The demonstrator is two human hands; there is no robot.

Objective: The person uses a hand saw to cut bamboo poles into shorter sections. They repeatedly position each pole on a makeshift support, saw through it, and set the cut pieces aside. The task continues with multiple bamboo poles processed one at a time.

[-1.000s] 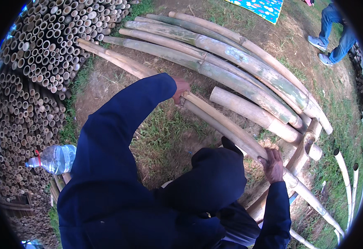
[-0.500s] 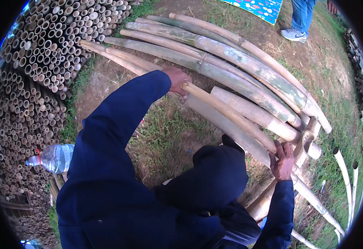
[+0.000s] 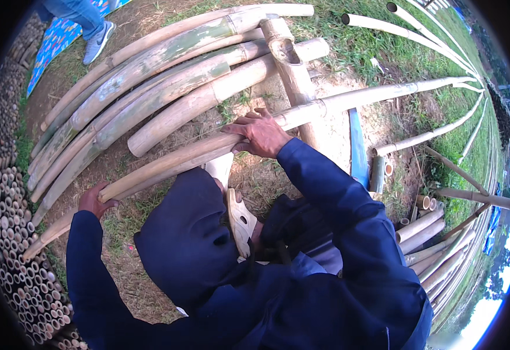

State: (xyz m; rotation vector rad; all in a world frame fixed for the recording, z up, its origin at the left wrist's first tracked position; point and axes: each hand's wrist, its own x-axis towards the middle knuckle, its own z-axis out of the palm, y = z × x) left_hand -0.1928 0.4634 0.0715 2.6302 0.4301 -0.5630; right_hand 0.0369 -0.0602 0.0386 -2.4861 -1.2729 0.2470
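Note:
A split bamboo piece (image 3: 170, 165) lies lengthwise along a long bamboo pole (image 3: 377, 96). My left hand (image 3: 95, 200) is closed around its lower left end, thumb toward me. Over its other end, my right hand (image 3: 261, 134) is closed, with fingers across the top against the pole. To the right of that hand, the pole crosses a notched bamboo post (image 3: 293, 73). Several thick bamboo poles (image 3: 167, 114) lie side by side beyond my hands, some of them ending near the post. My palms are hidden.
A stack of cut bamboo (image 3: 16, 256) fills the left side. At the far left, a person's sneaker (image 3: 99, 42) stands by a blue patterned mat (image 3: 54, 52). A blue saw-like blade (image 3: 358, 146) leans right of the post. More poles (image 3: 424, 230) lie at lower right. My sandal (image 3: 240, 224) is below.
The view has swung to the right, so the scene appears shifted left and turned. Both hands stay at the two ends of the split bamboo piece.

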